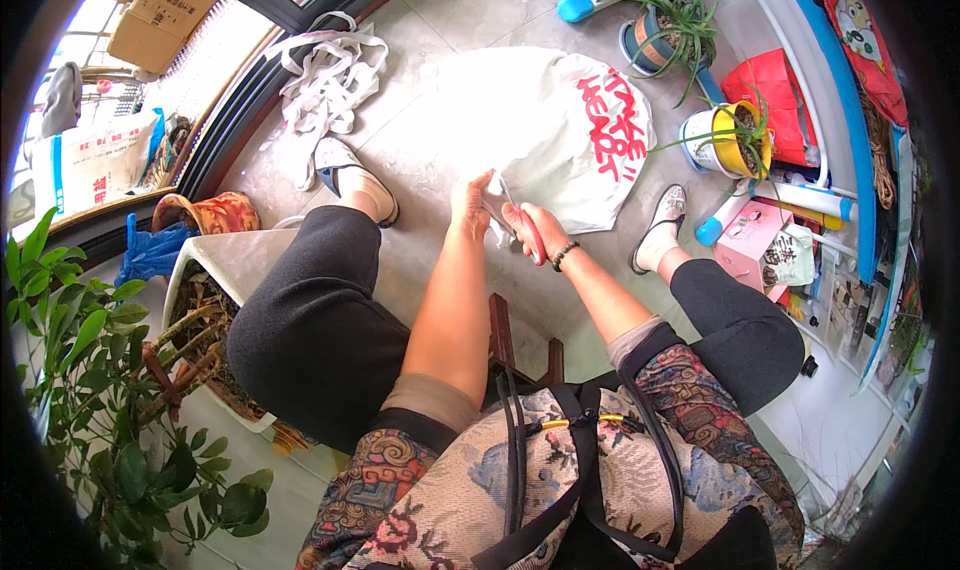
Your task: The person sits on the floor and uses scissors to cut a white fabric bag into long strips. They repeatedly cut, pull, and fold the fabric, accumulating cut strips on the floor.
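A large piece of white cloth (517, 120) with big red lettering spreads over the floor in front of me. My left hand (471, 204) pinches its near edge between thumb and fingers. Close beside it, my right hand (541, 229) grips a pair of scissors (535, 241) by the red handles. The metal blades point up and left at the pinched edge, partly hidden by my fingers. A tangled heap of white cloth strips (330, 79) lies at the upper left, past my slippered foot.
At left are a leafy potted plant (131, 465), its pale planter (247, 266), a blue plastic bag (154, 249) and a window frame (247, 82). On the right stand a yellow flowerpot (739, 141), another spiky plant (667, 41), a pink box (750, 240) and a rack (855, 120).
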Available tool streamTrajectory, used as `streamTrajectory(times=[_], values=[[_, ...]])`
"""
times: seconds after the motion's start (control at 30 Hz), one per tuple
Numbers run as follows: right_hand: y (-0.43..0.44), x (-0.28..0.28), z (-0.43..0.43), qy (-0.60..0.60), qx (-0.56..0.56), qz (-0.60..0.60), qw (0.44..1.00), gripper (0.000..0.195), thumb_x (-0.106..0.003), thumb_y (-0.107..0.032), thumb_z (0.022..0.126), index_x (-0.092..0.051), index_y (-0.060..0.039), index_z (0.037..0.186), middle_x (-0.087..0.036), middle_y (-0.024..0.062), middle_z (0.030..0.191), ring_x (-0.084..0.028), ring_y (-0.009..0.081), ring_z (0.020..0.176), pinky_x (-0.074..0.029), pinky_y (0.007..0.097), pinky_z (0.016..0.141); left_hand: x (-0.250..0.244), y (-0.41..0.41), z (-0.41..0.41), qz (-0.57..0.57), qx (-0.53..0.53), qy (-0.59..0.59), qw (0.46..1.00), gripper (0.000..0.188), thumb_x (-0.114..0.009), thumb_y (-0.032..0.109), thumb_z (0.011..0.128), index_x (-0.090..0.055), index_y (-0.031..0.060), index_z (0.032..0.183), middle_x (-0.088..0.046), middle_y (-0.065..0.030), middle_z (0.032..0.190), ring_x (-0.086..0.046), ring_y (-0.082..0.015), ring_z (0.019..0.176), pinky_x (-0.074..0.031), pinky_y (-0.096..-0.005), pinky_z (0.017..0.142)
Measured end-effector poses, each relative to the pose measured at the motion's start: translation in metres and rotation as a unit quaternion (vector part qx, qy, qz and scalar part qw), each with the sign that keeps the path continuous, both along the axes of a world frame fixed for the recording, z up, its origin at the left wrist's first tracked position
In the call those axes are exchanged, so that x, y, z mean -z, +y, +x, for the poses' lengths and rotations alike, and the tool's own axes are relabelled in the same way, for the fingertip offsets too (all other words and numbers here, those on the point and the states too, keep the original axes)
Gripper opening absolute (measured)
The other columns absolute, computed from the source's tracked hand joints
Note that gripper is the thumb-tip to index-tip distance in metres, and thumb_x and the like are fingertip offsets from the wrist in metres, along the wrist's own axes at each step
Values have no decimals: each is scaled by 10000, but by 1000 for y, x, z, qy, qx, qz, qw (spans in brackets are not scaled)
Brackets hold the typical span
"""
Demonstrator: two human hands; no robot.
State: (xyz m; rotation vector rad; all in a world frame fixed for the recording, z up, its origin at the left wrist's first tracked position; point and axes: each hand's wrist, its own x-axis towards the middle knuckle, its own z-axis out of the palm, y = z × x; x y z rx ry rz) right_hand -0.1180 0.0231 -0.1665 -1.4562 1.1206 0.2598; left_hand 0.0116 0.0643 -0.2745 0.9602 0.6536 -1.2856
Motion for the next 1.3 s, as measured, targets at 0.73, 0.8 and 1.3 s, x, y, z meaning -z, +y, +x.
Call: streamTrajectory(times=[0.73, 0.8, 1.3], values=[[-10, 10, 20, -32, 19, 59, 998, 735, -291, -724, 841, -449, -45, 608, -471, 30, 492, -548, 161, 417, -434, 297, 403, -14, 6, -14, 41, -37, -37, 998, 160, -591, 61, 807, -582, 13, 959, -608, -89, 852, -588, -233, 724, -462, -370, 544], [-14, 13, 21, -28, 5, 56, 998, 737, -298, -725, 839, -450, -43, 603, -491, 45, 505, -550, 167, 420, -437, 302, 409, -14, 5, -16, 39, -37, -57, 997, 188, -583, 52, 804, -574, 11, 988, -607, -93, 869, -589, -231, 728, -465, -367, 546], [-3, 2, 11, 21, -11, -50, 998, 685, -415, -700, 817, -477, -34, 665, -451, 17, 469, -513, 142, 368, -403, 275, 353, -10, -13, 22, -50, -43, 44, 997, 344, -641, 131, 770, -535, 9, 1074, -616, -121, 965, -590, -285, 906, -483, -433, 817]])
